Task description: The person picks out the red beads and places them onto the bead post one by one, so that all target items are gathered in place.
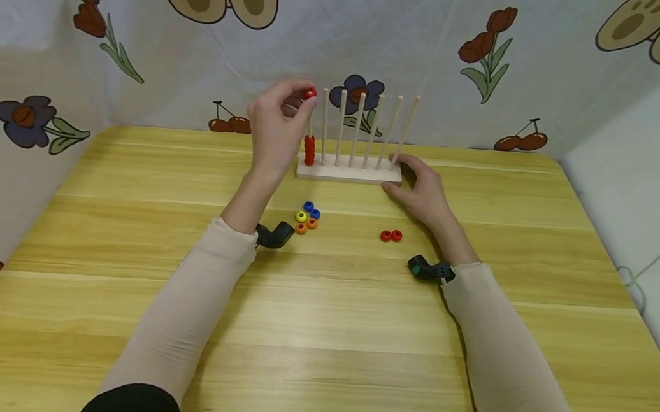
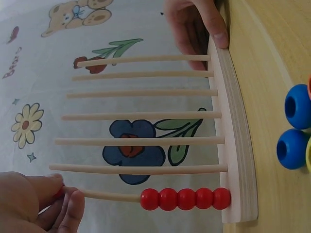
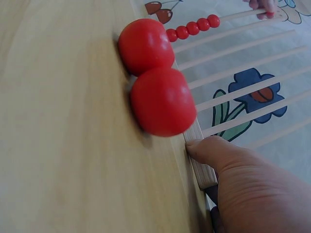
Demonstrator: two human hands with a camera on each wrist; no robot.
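Observation:
A wooden peg rack, its pale base (image 1: pixel 344 174) lying along the back of the table, carries a row of upright pegs. Several red beads (image 2: pixel 186 199) are stacked at the foot of the leftmost peg. At that peg's top, my left hand (image 1: pixel 277 122) pinches another red bead (image 1: pixel 310 93) between thumb and fingers; the fingers cover most of it in the left wrist view. My right hand (image 1: pixel 423 190) grips the right end of the base, thumb on the front edge and fingers behind. The other pegs bear no beads.
Two red beads (image 1: pixel 391 236) lie on the table before the rack's right end. Left of them sits a cluster of blue (image 1: pixel 309 206), yellow (image 1: pixel 301 217) and orange beads (image 1: pixel 312 223). A patterned cloth (image 1: pixel 421 59) hangs behind the table.

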